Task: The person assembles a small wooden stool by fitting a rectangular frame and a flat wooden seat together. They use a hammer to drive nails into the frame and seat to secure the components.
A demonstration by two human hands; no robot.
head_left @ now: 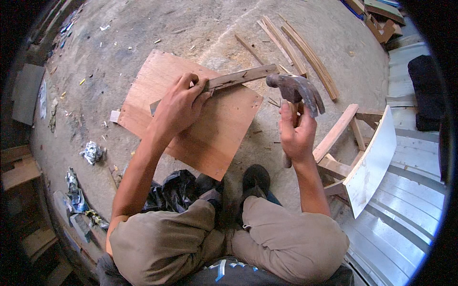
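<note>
My left hand is closed on a narrow wooden strip, thumb and curled fingers around it. The strip slants over a square sheet of plywood, its far right end reaching past the sheet's edge. A greyish end shows left of my wrist; whether it belongs to the same strip I cannot tell. My right hand grips a claw hammer close under its rusty head, the handle's end showing below my fist. The hammer head is just right of the strip's end. Small holes or nail marks dot the plywood's right corner.
Several long wooden strips lie on the concrete floor ahead. At right, a wooden frame with a white panel rests by corrugated metal sheeting. A black plastic bag sits by my feet. Crumpled foil and scraps lie left.
</note>
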